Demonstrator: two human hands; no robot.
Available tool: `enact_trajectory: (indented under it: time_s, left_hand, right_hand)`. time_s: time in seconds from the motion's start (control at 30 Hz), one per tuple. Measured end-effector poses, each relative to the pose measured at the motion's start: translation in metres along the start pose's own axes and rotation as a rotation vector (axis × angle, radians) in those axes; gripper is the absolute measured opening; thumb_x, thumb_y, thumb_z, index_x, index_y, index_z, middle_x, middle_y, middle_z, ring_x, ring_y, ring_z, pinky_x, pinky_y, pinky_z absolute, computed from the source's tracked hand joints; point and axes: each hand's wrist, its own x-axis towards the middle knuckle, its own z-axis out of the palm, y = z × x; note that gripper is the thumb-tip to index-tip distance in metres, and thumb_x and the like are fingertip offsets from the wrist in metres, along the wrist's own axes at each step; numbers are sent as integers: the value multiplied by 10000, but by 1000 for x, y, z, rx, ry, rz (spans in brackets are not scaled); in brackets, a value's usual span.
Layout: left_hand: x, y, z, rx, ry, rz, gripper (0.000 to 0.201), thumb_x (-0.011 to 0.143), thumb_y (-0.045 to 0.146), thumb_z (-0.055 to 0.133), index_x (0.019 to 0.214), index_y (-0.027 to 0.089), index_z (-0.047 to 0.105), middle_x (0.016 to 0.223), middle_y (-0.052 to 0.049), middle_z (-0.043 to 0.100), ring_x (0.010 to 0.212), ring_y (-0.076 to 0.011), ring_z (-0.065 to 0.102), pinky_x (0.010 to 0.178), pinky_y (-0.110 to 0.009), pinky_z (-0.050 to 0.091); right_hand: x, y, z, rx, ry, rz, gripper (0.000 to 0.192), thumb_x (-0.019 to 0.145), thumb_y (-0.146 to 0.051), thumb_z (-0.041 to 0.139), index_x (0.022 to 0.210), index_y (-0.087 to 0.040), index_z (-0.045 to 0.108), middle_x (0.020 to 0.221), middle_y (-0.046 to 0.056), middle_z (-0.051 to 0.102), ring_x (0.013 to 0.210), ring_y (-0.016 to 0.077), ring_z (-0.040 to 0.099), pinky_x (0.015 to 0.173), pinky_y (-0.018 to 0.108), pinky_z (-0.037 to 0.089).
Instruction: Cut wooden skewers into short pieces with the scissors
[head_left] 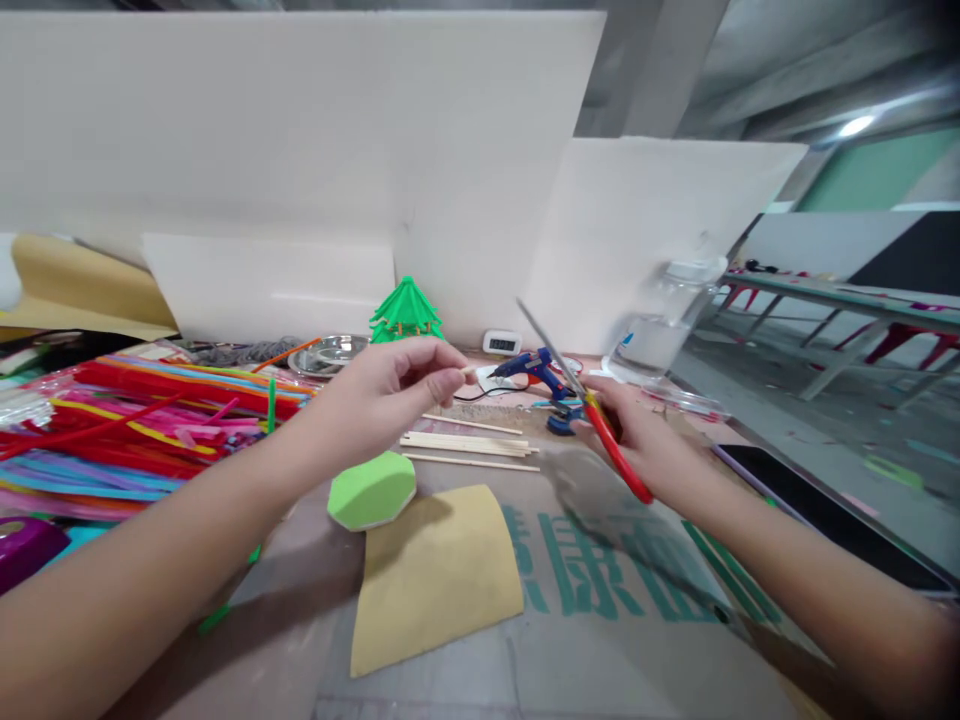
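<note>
Near loose wooden sticks (471, 441), my left hand (420, 382) pinches a pale sliver (469, 372), my right hand (634, 425) grips scissors (621, 464); beyond the sticks, a green pagoda (407, 306) stands assembled.

I've got a narrow gap between the left hand (420, 385) and the scissors (619, 460), and there's the glue gun (536, 370), right behind it! Low down, wooden sticks (469, 442) lie across my way. Left side's crowded: heaped pipe cleaners (142, 420) block a low pass. Best room I see is nearside, over the bare tabletop (555, 665) right of the tan sheet (439, 580); the right forearm (810, 580) bars its far-right side. White boards (465, 180) wall off the back.
</note>
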Motion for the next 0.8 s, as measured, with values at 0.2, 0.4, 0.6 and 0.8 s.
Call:
enact_trajectory:
  time_s: [0.2, 0.4, 0.6, 0.8]
  left_hand:
    - [-7, 9, 14, -68, 5, 35, 126, 923, 312, 639, 915, 197, 690, 858, 18, 697, 830, -113, 637, 758, -217, 490]
    - [-14, 21, 25, -155, 57, 8, 146, 809, 102, 681, 859, 225, 740, 903, 43, 748, 869, -99, 689, 769, -169, 528]
    - [-15, 22, 32, -270, 19, -34, 349, 729, -42, 619, 851, 252, 763, 889, 77, 791, 886, -101, 737, 817, -161, 563]
    - [-17, 21, 33, -301, -5, -15, 335, 765, 4, 635, 876, 285, 778, 917, 87, 798, 913, -114, 751, 825, -174, 580]
  right_hand:
    - [-19, -47, -14, 100, 111, -194, 331, 877, -399, 659, 1132, -215, 558, 893, 44, 668, 692, 207, 612, 599, 306, 487]
    - [-25, -52, -15, -29, 225, -448, 295, 930, -480, 633, 1027, -205, 586, 839, 45, 577, 699, 197, 532, 586, 293, 419]
    - [-25, -51, -13, -50, 251, -507, 336, 924, -490, 649, 1066, -197, 565, 836, 34, 540, 755, 206, 509, 627, 297, 401]
    - [-27, -52, -11, 4, 209, -484, 332, 914, -484, 668, 1049, -204, 552, 883, 38, 533, 751, 191, 504, 640, 297, 407]
